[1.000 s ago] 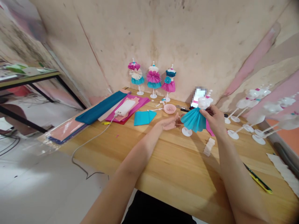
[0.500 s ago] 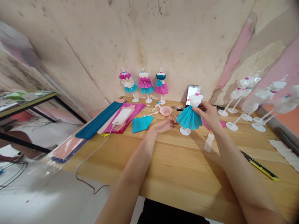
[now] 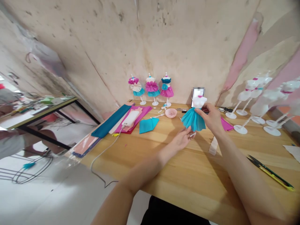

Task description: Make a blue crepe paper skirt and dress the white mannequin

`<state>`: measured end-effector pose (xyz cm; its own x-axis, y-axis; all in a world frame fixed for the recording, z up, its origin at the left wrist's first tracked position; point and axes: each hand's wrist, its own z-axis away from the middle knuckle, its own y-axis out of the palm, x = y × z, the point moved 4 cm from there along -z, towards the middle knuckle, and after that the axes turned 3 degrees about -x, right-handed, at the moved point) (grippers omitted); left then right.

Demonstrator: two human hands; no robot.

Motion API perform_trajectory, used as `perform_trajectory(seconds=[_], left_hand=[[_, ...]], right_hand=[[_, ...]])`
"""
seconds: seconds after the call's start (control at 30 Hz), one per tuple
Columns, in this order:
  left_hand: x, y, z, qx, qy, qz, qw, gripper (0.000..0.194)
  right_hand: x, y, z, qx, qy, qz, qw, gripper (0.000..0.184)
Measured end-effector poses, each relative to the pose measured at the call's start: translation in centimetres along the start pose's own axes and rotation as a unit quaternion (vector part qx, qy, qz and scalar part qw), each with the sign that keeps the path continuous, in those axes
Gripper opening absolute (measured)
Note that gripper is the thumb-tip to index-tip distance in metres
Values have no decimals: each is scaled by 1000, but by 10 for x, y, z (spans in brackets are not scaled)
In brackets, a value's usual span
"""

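Observation:
A small white dress-form mannequin point(image 3: 199, 102) wears a pleated turquoise paper skirt point(image 3: 193, 120). My right hand point(image 3: 212, 118) is closed on it from the right, thumb and fingers at the waist. Below the skirt, my left hand point(image 3: 182, 139) has its fingers curled at the white stand point(image 3: 192, 134), of which only a bit shows past them. Just right of the skirt lies a strip of white crepe paper point(image 3: 213, 147). A pink bowl point(image 3: 171, 113) with small beads stands behind my left hand, near a folded turquoise paper piece point(image 3: 148, 125).
Three dressed mannequins point(image 3: 152, 87) line the wall; several bare ones point(image 3: 245, 95) stand at right. A phone point(image 3: 195, 93) leans behind my work. Coloured paper sheets point(image 3: 112, 121), a cabled white power bank point(image 3: 130, 118) and scissors beside a yellow-handled tool point(image 3: 272, 173) lie on the table point(image 3: 178, 181). Another person's leg shows at left.
My left hand has moved right and down, from beside the skirt to the stand beneath it. The mannequin's base now looks raised and tilted. The view has swung slightly left.

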<state>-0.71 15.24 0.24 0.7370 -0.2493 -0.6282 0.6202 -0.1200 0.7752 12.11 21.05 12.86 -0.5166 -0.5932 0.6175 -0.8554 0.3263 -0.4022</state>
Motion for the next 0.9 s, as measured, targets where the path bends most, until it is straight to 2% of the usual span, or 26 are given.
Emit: perform_trajectory(seconds=[0.1, 0.23, 0.4, 0.6, 0.73, 0.9], left_hand=[[4, 0, 1, -43, 20, 33, 998, 18], [0, -7, 1, -72, 23, 74, 994, 13], [-6, -19, 0, -95, 41, 76, 992, 13], [2, -25, 4, -84, 45, 61, 994, 14], [7, -17, 10, -63, 37, 48, 996, 22], [-2, -3, 6, -22, 47, 41, 998, 22]], right_hand=[[1, 1, 1, -1, -5, -1, 1000, 38], [0, 0, 1, 1, -5, 5, 1000, 37], [-1, 1, 1, -7, 2, 5, 1000, 37], [6, 3, 3, -5, 0, 3, 1000, 37], [5, 3, 4, -8, 3, 12, 1000, 37], [3, 4, 3, -4, 7, 2, 1000, 38]])
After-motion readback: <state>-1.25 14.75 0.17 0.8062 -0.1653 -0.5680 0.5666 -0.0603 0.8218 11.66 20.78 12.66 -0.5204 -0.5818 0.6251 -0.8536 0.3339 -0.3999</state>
